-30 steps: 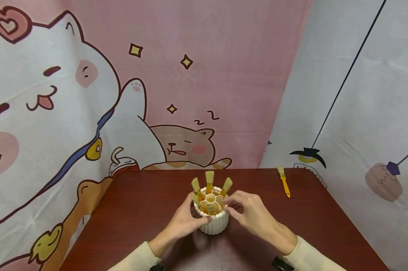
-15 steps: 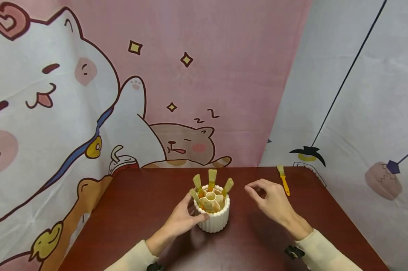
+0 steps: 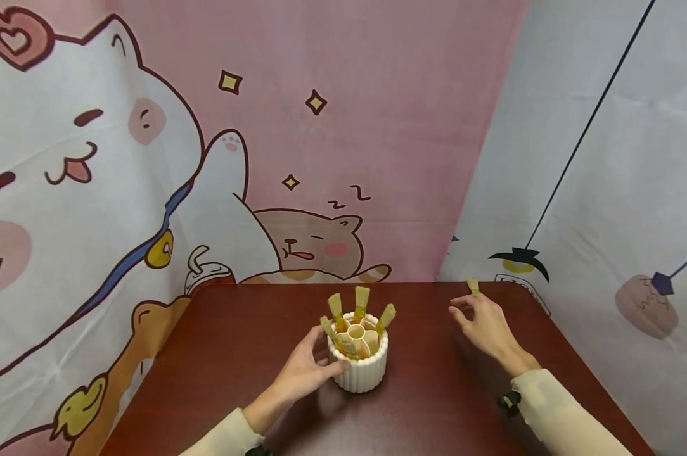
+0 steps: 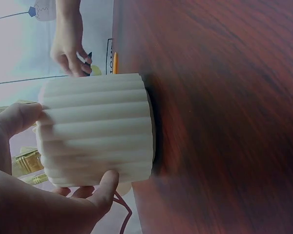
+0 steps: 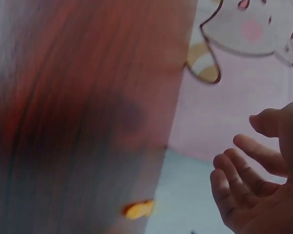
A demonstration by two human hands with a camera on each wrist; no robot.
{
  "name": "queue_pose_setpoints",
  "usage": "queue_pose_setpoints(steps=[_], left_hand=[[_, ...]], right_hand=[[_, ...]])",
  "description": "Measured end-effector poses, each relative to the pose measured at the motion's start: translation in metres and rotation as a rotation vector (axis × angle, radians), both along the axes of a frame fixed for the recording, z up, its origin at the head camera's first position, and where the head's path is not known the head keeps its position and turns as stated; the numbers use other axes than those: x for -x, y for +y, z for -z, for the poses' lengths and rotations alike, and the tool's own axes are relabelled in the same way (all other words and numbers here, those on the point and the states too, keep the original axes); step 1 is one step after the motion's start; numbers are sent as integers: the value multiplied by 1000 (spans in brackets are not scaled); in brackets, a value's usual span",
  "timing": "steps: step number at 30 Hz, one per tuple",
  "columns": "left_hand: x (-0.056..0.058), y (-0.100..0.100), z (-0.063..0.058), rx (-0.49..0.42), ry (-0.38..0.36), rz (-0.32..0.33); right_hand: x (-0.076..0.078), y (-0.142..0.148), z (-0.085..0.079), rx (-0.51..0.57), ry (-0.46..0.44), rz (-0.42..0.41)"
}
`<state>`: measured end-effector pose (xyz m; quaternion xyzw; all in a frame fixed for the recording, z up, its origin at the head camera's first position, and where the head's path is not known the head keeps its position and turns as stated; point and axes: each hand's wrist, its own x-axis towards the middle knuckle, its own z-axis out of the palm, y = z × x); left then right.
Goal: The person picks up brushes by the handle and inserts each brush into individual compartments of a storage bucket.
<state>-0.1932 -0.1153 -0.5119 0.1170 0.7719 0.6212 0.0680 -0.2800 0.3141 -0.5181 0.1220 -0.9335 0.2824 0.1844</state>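
Note:
A white ribbed round holder (image 3: 359,379) stands upright on the table, its inside divided into petal-shaped compartments. Several brushes (image 3: 362,301) with pale bristles and orange parts are in it, bristles up. My left hand (image 3: 300,375) grips the holder from the left, thumb at the near rim; the left wrist view has thumb and fingers against its ribbed wall (image 4: 97,126). At the far right, my right hand (image 3: 485,324) hovers with loosely bent fingers holding nothing. It hides most of a loose brush, whose bristles (image 3: 473,286) show past it; its orange handle (image 5: 140,209) appears in the right wrist view.
The dark red-brown table (image 3: 235,354) reaches back to a printed cloth (image 3: 378,126) with cartoon cats. A grey-white cloth (image 3: 606,158) hangs along the right side. The loose brush lies near the table's back right edge.
My right hand has left the holder's right rim and moved right and back, over the loose brush. My left hand stays on the holder, which has barely shifted.

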Motion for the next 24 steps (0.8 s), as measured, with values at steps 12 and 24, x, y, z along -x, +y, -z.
queue_pose_setpoints(steps=[12, 24], left_hand=[[0, 1, 0, -12, 3, 10], [-1, 1, -2, 0, -2, 7]], right_hand=[[41, 46, 20, -99, -159, 105], [66, 64, 32, -132, -291, 103]])
